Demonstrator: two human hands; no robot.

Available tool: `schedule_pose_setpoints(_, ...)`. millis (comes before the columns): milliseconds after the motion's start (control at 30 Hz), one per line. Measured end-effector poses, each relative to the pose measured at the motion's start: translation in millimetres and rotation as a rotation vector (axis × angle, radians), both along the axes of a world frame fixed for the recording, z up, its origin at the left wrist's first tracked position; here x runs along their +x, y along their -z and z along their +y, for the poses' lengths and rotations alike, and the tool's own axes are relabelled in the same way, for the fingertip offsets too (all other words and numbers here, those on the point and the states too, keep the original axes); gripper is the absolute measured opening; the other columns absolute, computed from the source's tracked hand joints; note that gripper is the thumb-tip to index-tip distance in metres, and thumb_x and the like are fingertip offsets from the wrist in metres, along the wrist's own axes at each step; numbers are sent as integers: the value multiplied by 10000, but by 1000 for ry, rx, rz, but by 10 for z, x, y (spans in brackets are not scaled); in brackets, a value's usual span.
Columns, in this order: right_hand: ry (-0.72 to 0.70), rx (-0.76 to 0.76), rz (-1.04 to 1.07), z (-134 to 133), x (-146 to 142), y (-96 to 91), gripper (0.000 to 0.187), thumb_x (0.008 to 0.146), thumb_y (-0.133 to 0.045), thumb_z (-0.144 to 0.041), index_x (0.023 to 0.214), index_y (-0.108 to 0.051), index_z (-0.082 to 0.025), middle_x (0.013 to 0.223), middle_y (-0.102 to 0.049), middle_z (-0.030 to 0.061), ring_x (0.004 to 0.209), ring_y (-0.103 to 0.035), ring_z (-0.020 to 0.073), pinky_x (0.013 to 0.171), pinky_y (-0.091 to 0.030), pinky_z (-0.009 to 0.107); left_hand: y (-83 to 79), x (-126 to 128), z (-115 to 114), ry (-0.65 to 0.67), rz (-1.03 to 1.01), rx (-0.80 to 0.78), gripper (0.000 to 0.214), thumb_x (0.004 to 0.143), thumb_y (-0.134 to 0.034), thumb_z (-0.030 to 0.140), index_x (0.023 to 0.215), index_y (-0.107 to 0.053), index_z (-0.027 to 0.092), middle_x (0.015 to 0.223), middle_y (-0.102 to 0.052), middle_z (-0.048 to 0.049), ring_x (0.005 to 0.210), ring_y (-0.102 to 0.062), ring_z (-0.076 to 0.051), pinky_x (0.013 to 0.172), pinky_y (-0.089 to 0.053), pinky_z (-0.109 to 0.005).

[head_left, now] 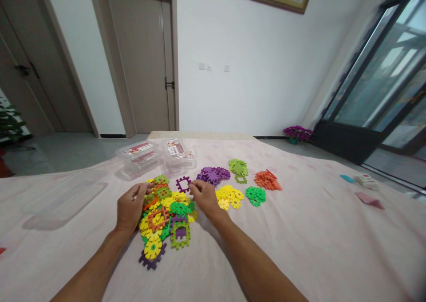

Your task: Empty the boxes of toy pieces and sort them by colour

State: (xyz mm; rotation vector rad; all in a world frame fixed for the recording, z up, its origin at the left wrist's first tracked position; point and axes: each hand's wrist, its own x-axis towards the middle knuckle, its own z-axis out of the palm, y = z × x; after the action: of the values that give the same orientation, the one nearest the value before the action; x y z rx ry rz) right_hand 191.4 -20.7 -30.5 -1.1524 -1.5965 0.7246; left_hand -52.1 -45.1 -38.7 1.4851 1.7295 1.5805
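Between the thumb and fingers of my right hand (pixel 204 196) is a purple square frame piece (pixel 183 184) with notched edges, held above the cloth. My left hand (pixel 132 204) rests at the left side of a mixed pile of plastic interlocking pieces (pixel 165 217) in yellow, green, orange and purple. Its fingers curl at the pile's edge; what they grip, if anything, is hidden. Just beyond my right hand lie a purple heap (pixel 214 175) and a yellow heap (pixel 229 196). Farther right are lime-green pieces (pixel 238 168), green discs (pixel 255 196) and orange pieces (pixel 266 180).
Clear plastic boxes with labels (pixel 140 153) stand at the back left, and a clear tray or lid (pixel 66 198) lies nearer left. At the right are a blue item (pixel 348 178), a white packet (pixel 366 182) and a pink cloth (pixel 369 200). A pink tablecloth (pixel 299 244) covers the table.
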Motion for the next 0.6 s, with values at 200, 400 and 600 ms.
schedule_pose_setpoints(200,246,-59,147,248,353,-49,288,856,-544,-381,900,-728,-164,703,-687,11,548,-615,149,520,-467,244,160,-262,132,-133,124,-128,410,886,-508,525,1071,-739,242,1026,-780,-53,1013,-696,-273,932,-491,-377)
schedule_pose_setpoints(400,403,-152,297,372,570,28,616,801,-549,-336,1368,-571,-94,794,-732,30,600,-659,175,482,-456,242,264,-283,227,-38,288,-152,486,916,-445,502,1212,-701,214,1262,-701,-87,1169,-640,-269,1054,-458,-399)
schedule_pose_setpoints(600,140,-75,182,251,253,103,343,810,-571,-286,1076,-729,-139,863,-754,48,625,-655,162,618,-527,284,357,-286,305,31,469,-142,590,959,-339,506,1350,-625,169,1398,-634,-98,1321,-554,-247,1155,-377,-384)
